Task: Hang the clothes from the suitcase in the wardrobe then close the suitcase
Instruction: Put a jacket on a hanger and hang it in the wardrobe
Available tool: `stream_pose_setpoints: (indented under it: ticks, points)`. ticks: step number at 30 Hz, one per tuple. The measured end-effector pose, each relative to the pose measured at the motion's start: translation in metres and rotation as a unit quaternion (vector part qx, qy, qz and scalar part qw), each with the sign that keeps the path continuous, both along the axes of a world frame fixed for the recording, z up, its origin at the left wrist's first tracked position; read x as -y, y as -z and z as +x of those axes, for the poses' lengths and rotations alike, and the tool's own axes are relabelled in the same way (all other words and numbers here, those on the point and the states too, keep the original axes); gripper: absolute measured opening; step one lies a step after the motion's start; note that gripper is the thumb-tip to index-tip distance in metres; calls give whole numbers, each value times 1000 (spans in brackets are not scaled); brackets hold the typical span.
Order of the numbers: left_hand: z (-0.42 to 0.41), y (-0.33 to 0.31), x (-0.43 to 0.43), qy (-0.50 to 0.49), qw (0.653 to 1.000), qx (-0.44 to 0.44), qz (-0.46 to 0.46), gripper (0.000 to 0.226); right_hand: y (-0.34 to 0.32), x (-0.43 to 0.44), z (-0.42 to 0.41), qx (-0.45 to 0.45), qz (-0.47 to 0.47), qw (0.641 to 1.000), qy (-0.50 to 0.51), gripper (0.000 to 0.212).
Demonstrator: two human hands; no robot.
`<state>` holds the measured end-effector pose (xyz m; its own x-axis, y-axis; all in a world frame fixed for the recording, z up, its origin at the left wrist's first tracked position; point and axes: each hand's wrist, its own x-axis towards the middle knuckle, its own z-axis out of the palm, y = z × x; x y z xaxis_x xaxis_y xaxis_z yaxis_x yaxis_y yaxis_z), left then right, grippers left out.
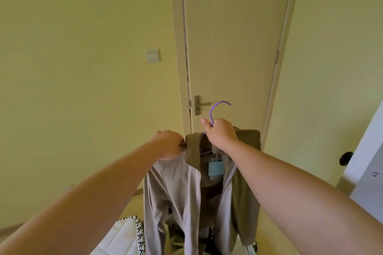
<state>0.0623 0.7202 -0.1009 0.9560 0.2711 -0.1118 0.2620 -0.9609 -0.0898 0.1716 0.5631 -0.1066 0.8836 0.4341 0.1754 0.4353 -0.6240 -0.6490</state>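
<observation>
A beige-and-brown jacket (pixel 176 188) hangs in the air in front of me on a purple hanger (pixel 217 107), its hook pointing up to the right. My right hand (pixel 219 132) grips the hanger's neck just below the hook. My left hand (pixel 169 145) pinches the jacket's left shoulder by the collar. A blue tag (pixel 215 168) dangles inside the neck. Below the jacket, dark contents of the suitcase (pixel 209 242) show only in small patches.
A closed cream door (pixel 234 47) with a metal handle (pixel 202 104) stands straight ahead. A light switch (pixel 153 55) is on the yellow wall to its left. A white panel edge (pixel 364 163) rises at the right. White fabric with black stitching (pixel 132 234) lies at bottom left.
</observation>
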Motion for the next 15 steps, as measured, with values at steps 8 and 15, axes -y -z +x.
stream_pose_setpoints:
  ticks: [8, 15]
  points:
    - [6, -5, -19, -86, 972, 193, -106, 20, -15, 17, 8, 19, -20, 999, -31, 53]
    - [5, -20, -40, -81, 961, 265, -15, 19, -21, 21, 2, 54, -89, 990, 95, 62]
